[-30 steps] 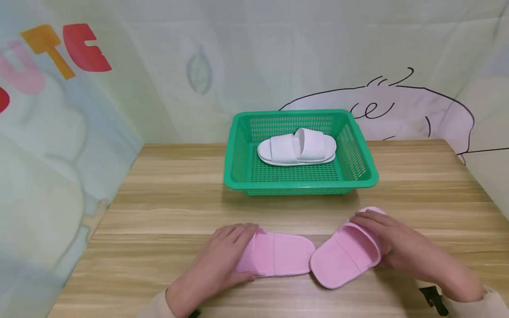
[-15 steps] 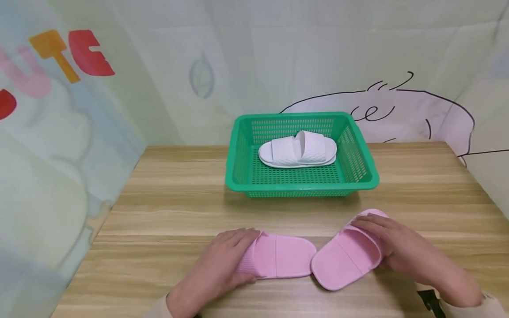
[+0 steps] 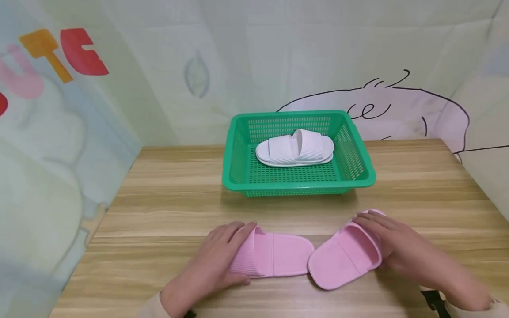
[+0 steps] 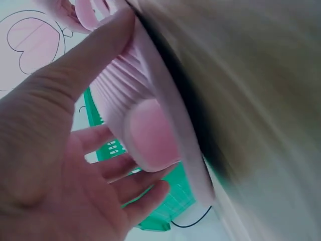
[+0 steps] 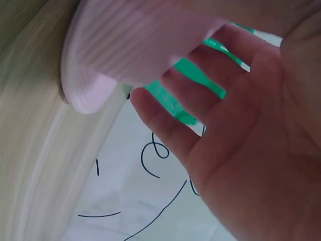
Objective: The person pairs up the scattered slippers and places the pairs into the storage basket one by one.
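In the head view a pink slipper [image 3: 287, 255] lies sideways on the table, its toe to the left. My left hand [image 3: 216, 254] spans its ribbed strap [image 4: 123, 88], thumb on the near edge, fingers at the far side. A second pink slipper [image 3: 338, 260] lies at an angle to the right, its heel by the first one's heel. My right hand [image 3: 391, 240] holds this one around the strap [image 5: 135, 40] near the toe; its thumb is mostly hidden in the head view. Both slippers' soles are close to the wood; whether they touch it everywhere I cannot tell.
Behind the hands stands a green plastic basket [image 3: 298, 185] with slotted walls. White slippers [image 3: 296, 148] lie in it, seemingly one on another. A printed cloth [image 3: 159, 66] hangs behind the wooden table [image 3: 167, 203] and along its left side.
Both hands stay on the pink slippers, which keep nearly the same place. The head view shifts slightly.
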